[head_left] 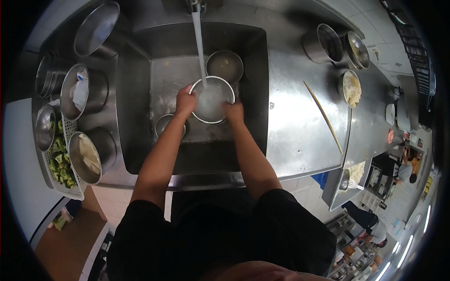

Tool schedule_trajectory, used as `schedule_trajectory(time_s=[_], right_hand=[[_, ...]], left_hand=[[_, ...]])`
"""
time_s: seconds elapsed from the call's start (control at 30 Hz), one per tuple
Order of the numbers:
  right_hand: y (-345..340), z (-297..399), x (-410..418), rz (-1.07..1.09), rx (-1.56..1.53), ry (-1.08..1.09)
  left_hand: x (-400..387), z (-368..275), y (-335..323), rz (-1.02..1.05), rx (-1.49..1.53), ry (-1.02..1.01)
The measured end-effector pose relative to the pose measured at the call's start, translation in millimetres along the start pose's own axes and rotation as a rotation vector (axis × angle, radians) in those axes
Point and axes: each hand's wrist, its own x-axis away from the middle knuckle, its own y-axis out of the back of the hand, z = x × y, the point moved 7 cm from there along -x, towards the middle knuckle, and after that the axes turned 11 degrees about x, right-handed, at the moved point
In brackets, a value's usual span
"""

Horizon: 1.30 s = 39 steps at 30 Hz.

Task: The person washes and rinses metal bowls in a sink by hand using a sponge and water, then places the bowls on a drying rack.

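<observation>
A steel bowl [212, 121] is held over the sink [191, 151] under a stream of running water [198, 42]. On its left rim my left hand [186, 102] is closed. My right hand [234, 110] grips the opposite rim, its fingers partly hidden by the bowl's edge. Cloudy water swirls inside. Behind it, another round metal bowl [225, 66] with liquid in it sits on the sink floor. A smaller metal bowl [165, 124] lies at the lower left of the basin, partly covered by my left forearm. The tap [194, 6] is at the top edge.
On the left counter stand steel pots [102, 91], a metal bowl [45, 128] and a plastic basket [79, 191] of broccoli [63, 165]. To the right lie a thin wooden stick [323, 117] and several steel containers [309, 47]. Two people [404, 172] work far right.
</observation>
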Motion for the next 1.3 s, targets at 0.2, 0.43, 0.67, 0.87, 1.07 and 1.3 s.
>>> schedule_trajectory(time_s=[0.2,0.43,0.67,0.87,1.07,1.3], right_hand=[[5.6,118.8,23.5,-0.017,-0.105,0.346],[39.4,189.4,45.9,-0.462,0.156,1.072],[-60.8,93.2,-3.2,0.571,-0.871,-0.354],[-46.7,72.7,0.9,0.416,-1.075,-0.051],[-86.9,31.6,10.7,0.475,-1.061,-0.52],[-91.9,20.4,10.7,0.411,-0.493,-0.271]], left_hand=[[-14.7,102.8,4.6,-0.563,0.833,0.335],[34.2,94.7,-78.4,0.462,1.48,1.022],[34.9,67.7,-74.5,0.25,1.771,0.952],[-6.3,93.9,23.1,-0.437,0.061,0.304],[13.4,33.7,-9.2,-0.48,0.729,-0.023],[18.5,-7.8,30.5,-0.196,0.267,0.168]])
